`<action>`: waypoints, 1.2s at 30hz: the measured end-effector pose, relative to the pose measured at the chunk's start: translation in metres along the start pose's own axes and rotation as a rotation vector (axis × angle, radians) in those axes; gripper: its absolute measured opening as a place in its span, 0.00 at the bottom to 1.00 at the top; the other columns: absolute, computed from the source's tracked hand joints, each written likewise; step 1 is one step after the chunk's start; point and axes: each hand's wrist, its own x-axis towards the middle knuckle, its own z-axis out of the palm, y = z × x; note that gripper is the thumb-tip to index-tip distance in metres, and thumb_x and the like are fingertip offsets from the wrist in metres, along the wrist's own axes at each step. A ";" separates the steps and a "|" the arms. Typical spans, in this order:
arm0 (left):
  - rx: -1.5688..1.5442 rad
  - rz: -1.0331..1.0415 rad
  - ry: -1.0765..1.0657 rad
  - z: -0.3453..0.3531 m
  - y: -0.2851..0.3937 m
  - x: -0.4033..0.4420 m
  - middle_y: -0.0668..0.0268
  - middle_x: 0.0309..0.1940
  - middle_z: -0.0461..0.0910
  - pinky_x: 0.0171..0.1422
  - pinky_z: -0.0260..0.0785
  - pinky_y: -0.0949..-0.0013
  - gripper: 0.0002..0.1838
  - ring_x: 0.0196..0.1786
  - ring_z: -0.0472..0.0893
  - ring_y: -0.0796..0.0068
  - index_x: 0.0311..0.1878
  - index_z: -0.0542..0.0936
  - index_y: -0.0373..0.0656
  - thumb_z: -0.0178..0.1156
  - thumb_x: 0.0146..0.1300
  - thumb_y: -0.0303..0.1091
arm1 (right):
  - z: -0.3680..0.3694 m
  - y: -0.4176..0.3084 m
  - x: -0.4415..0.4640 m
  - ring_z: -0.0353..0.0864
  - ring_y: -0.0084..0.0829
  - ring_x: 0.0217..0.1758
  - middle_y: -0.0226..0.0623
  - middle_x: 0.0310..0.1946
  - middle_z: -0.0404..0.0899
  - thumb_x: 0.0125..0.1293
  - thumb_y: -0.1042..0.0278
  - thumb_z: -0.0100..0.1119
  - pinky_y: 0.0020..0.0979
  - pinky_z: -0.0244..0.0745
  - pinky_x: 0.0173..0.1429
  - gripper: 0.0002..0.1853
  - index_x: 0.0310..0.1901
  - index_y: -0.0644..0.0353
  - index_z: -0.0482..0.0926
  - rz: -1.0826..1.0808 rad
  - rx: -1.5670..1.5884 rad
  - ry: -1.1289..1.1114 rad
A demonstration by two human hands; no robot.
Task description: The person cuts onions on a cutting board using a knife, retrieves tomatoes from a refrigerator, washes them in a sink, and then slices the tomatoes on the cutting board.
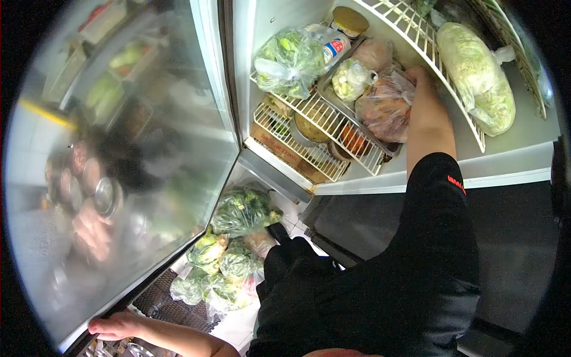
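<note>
My left hand (116, 326) is at the lower left, its fingers curled round the edge of the open glass door (148, 178). My right arm reaches into the fridge, and my right hand (418, 76) is at the right side of a plastic bag of brownish-orange food (385, 104); its fingers are mostly hidden. That bag lies in a metal tray (389, 149) on a white wire shelf, beside a small bag of pale pieces (351, 79) and a pinkish bag (373, 53).
A bag of leafy greens (288, 62) and a lidded jar (350, 21) stand left of the tray. A wrapped pale cabbage (476, 71) lies on the upper rack (440, 65). Metal bowls (309, 126) sit lower. Bagged vegetables (238, 259) lie on the floor beside a dark crate (172, 303).
</note>
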 end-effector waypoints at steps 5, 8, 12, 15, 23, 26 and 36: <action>-0.022 0.029 -0.073 0.000 -0.001 -0.006 0.56 0.47 0.84 0.59 0.76 0.57 0.25 0.48 0.83 0.65 0.47 0.81 0.34 0.58 0.79 0.53 | 0.001 0.011 0.005 0.85 0.39 0.57 0.43 0.55 0.87 0.68 0.55 0.71 0.45 0.79 0.60 0.23 0.60 0.58 0.86 0.021 0.007 -0.035; 0.035 -0.004 -0.012 0.000 0.002 -0.008 0.56 0.46 0.84 0.58 0.76 0.58 0.25 0.47 0.82 0.66 0.46 0.81 0.34 0.59 0.79 0.53 | -0.029 -0.004 -0.015 0.86 0.38 0.56 0.43 0.53 0.88 0.68 0.55 0.71 0.44 0.79 0.59 0.23 0.60 0.58 0.86 -0.009 0.051 0.011; 0.002 0.041 -0.068 0.006 0.006 -0.005 0.55 0.47 0.84 0.59 0.77 0.57 0.24 0.48 0.83 0.65 0.47 0.80 0.34 0.59 0.79 0.52 | -0.048 -0.001 0.008 0.87 0.37 0.54 0.42 0.52 0.88 0.68 0.55 0.71 0.43 0.80 0.57 0.22 0.59 0.58 0.86 -0.131 0.149 -0.037; -0.047 0.036 -0.092 0.004 -0.008 0.002 0.54 0.48 0.84 0.60 0.77 0.56 0.25 0.49 0.83 0.64 0.49 0.80 0.33 0.58 0.80 0.52 | -0.051 0.002 0.018 0.87 0.37 0.53 0.42 0.51 0.89 0.68 0.55 0.71 0.42 0.81 0.55 0.21 0.58 0.58 0.87 -0.186 0.245 -0.105; -0.015 0.016 -0.096 0.015 -0.014 0.012 0.52 0.56 0.81 0.66 0.74 0.52 0.28 0.56 0.82 0.61 0.58 0.77 0.32 0.58 0.79 0.54 | -0.014 -0.052 0.034 0.89 0.35 0.49 0.40 0.48 0.90 0.68 0.56 0.71 0.41 0.83 0.52 0.20 0.57 0.58 0.87 -0.189 0.557 -0.582; 0.000 -0.017 -0.070 0.025 -0.003 0.007 0.53 0.55 0.82 0.67 0.74 0.53 0.27 0.56 0.82 0.62 0.57 0.78 0.33 0.58 0.79 0.54 | 0.018 -0.049 0.050 0.89 0.34 0.48 0.40 0.47 0.90 0.68 0.56 0.71 0.40 0.83 0.51 0.20 0.56 0.58 0.88 -0.196 0.604 -0.681; -0.036 0.013 -0.148 0.003 -0.027 0.021 0.51 0.59 0.81 0.68 0.74 0.53 0.29 0.58 0.82 0.62 0.62 0.77 0.31 0.59 0.79 0.53 | 0.006 0.005 0.044 0.82 0.24 0.26 0.30 0.30 0.86 0.69 0.48 0.71 0.31 0.75 0.27 0.21 0.53 0.54 0.87 -0.253 0.132 -0.189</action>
